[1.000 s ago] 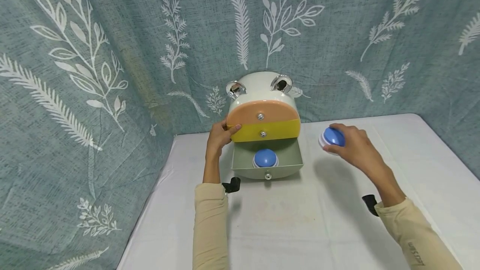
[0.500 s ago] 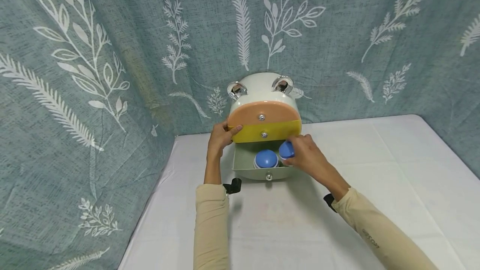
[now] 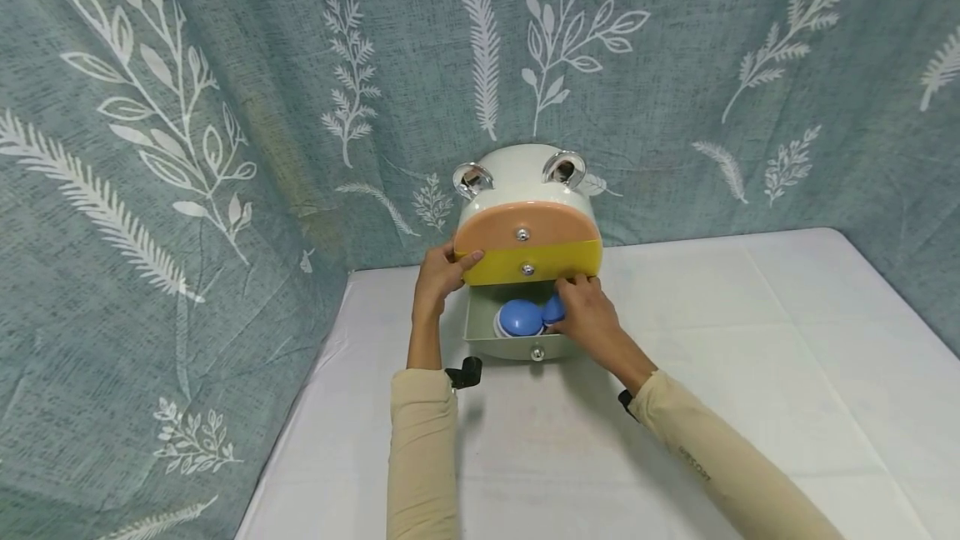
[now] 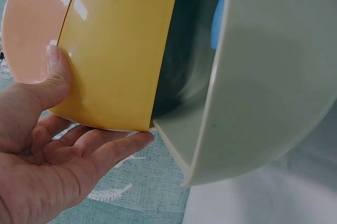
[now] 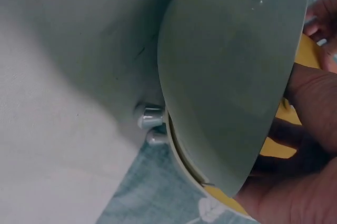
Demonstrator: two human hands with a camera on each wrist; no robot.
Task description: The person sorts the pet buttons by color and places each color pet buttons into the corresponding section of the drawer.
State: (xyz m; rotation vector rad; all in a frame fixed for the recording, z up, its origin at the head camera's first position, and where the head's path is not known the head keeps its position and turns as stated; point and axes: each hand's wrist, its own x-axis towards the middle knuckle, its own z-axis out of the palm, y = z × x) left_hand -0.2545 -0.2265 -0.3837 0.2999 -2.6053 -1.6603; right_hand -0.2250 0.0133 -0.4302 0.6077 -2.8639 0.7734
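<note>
A small white cabinet [image 3: 517,173] with silver ring ears has orange and yellow drawer fronts and, at the bottom, a grey-green drawer [image 3: 502,347] pulled out. My left hand [image 3: 438,275] grips the cabinet's left side; in the left wrist view its thumb lies on the yellow drawer front [image 4: 116,61], fingers along the side. Inside the green drawer sits a round blue-domed button [image 3: 520,317] with a white base. My right hand [image 3: 591,317] reaches into the drawer's right part and holds a second blue-domed button [image 3: 553,309], mostly hidden by its fingers. The drawer front hides that button in the right wrist view.
The cabinet stands on a white cloth-covered table [image 3: 540,457], close to a blue-green leaf-patterned curtain [image 3: 660,98] behind it. Silver knobs, such as the green drawer's knob [image 3: 537,353], stick out from the fronts. Small feet [image 5: 150,119] show under the cabinet.
My right hand has carried the second button leftward from over the table into the open drawer. The first button has shifted slightly left. My left hand stays in place.
</note>
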